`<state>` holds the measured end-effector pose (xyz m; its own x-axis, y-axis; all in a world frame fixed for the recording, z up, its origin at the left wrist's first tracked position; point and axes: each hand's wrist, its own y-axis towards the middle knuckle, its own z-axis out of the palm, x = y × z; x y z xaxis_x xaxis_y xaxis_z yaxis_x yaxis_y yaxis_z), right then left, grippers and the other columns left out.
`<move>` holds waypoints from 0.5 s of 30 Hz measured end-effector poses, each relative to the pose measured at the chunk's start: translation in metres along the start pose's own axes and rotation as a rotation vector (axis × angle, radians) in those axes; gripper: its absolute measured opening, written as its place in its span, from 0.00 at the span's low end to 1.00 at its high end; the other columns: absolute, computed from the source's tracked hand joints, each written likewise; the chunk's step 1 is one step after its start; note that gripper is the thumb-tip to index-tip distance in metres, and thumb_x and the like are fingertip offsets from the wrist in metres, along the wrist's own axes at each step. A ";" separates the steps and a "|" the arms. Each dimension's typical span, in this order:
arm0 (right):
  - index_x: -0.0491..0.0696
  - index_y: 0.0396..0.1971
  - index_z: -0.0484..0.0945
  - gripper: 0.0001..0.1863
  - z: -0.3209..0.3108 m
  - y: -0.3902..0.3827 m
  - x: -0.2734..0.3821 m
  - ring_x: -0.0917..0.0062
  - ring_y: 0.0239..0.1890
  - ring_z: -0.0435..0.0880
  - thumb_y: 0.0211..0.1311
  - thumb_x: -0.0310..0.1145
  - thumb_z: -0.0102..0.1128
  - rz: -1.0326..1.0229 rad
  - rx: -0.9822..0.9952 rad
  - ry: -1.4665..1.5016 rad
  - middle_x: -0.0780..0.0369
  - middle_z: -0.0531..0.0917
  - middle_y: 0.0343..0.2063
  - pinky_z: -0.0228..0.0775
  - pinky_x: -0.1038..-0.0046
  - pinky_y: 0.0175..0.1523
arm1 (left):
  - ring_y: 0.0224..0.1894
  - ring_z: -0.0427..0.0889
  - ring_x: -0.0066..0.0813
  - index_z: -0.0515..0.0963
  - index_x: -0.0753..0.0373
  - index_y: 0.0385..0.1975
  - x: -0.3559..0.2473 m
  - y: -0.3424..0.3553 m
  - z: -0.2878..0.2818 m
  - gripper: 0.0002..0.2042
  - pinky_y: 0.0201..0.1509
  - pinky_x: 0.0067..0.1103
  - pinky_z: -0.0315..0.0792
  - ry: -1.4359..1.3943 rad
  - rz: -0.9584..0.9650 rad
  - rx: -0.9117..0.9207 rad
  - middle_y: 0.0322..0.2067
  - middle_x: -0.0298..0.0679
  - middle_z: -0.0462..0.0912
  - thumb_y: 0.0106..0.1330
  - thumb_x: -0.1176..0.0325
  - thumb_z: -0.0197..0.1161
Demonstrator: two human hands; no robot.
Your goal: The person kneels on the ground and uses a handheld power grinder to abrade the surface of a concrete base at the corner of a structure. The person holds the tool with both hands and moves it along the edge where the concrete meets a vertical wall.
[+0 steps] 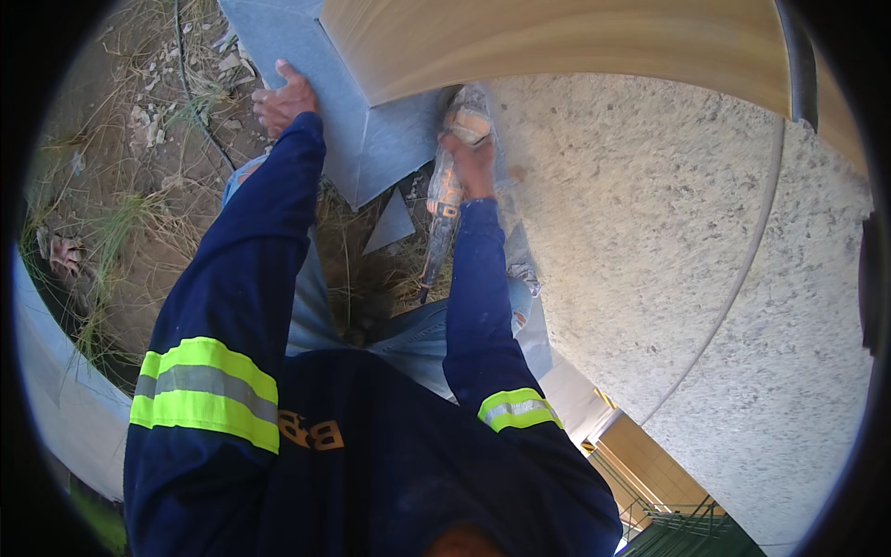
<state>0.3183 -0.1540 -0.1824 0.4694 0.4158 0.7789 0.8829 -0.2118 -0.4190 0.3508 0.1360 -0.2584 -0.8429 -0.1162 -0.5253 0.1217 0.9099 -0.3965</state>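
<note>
My left hand [286, 100] grips the left edge of a blue-grey sheet or tile [371, 153], its fingers bent at that edge. Just right of the sheet's corner, my right hand [469, 162] is closed round a dusty power tool [444, 209] with orange parts; the tool's narrow end hangs down between my knees, and its head lies close against the sheet's right side. A loose triangular offcut [390, 225] of the same material rests on the dirt below the sheet.
Tan board [557, 37] spans the top. A speckled pale surface [650, 232] fills the right, crossed by a hose [747, 265]. Dirt with dry grass and rubble [121, 213] lies at the left, with a dark cable [209, 139]. Green bars [677, 529] show at the lower right.
</note>
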 end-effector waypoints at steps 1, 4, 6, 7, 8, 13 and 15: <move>0.35 0.57 0.73 0.39 -0.005 0.006 -0.005 0.61 0.53 0.86 0.48 0.39 0.79 -0.017 -0.021 -0.003 0.47 0.85 0.50 0.76 0.63 0.59 | 0.60 0.79 0.61 0.70 0.77 0.60 -0.002 -0.002 0.000 0.46 0.60 0.51 0.72 -0.003 0.000 0.008 0.57 0.62 0.78 0.69 0.29 0.50; 0.36 0.57 0.75 0.36 -0.020 0.016 -0.033 0.64 0.50 0.86 0.48 0.35 0.79 -0.062 -0.079 -0.050 0.51 0.85 0.49 0.77 0.65 0.56 | 0.59 0.79 0.62 0.70 0.77 0.61 -0.007 -0.010 0.000 0.46 0.60 0.51 0.72 -0.005 0.001 0.026 0.57 0.62 0.77 0.69 0.29 0.50; 0.38 0.56 0.77 0.34 -0.021 0.009 -0.047 0.68 0.46 0.87 0.48 0.32 0.79 -0.082 -0.099 -0.109 0.55 0.87 0.47 0.79 0.66 0.52 | 0.60 0.79 0.61 0.70 0.77 0.62 -0.008 -0.010 0.001 0.46 0.61 0.51 0.72 -0.008 0.001 0.009 0.57 0.63 0.77 0.69 0.29 0.50; 0.39 0.56 0.78 0.33 -0.014 0.000 -0.039 0.69 0.44 0.87 0.48 0.30 0.79 -0.094 -0.096 -0.130 0.56 0.87 0.46 0.80 0.67 0.50 | 0.60 0.78 0.61 0.70 0.77 0.62 -0.005 -0.005 0.001 0.46 0.62 0.51 0.72 -0.008 0.002 -0.017 0.58 0.63 0.77 0.69 0.29 0.50; 0.38 0.56 0.78 0.33 -0.007 -0.009 -0.031 0.69 0.44 0.87 0.48 0.30 0.79 -0.111 -0.086 -0.137 0.56 0.87 0.46 0.80 0.67 0.50 | 0.60 0.78 0.61 0.70 0.76 0.62 -0.001 -0.001 0.002 0.46 0.62 0.51 0.72 -0.008 0.003 -0.043 0.58 0.63 0.77 0.69 0.29 0.50; 0.37 0.56 0.77 0.34 -0.003 -0.006 0.013 0.68 0.47 0.87 0.48 0.31 0.79 -0.024 -0.047 -0.008 0.54 0.86 0.47 0.79 0.67 0.53 | 0.61 0.78 0.61 0.69 0.77 0.62 -0.005 -0.006 -0.004 0.46 0.63 0.51 0.72 -0.012 0.001 0.040 0.58 0.64 0.77 0.70 0.30 0.49; 0.37 0.58 0.74 0.36 -0.009 0.004 0.012 0.67 0.51 0.86 0.47 0.32 0.79 -0.005 -0.019 0.029 0.53 0.85 0.50 0.77 0.68 0.56 | 0.61 0.78 0.61 0.69 0.77 0.62 -0.005 -0.008 -0.005 0.46 0.63 0.51 0.72 -0.013 0.004 0.048 0.58 0.64 0.76 0.70 0.30 0.49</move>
<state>0.3278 -0.1573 -0.1705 0.4648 0.3908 0.7945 0.8852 -0.2263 -0.4065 0.3516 0.1310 -0.2484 -0.8353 -0.1179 -0.5371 0.1506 0.8904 -0.4296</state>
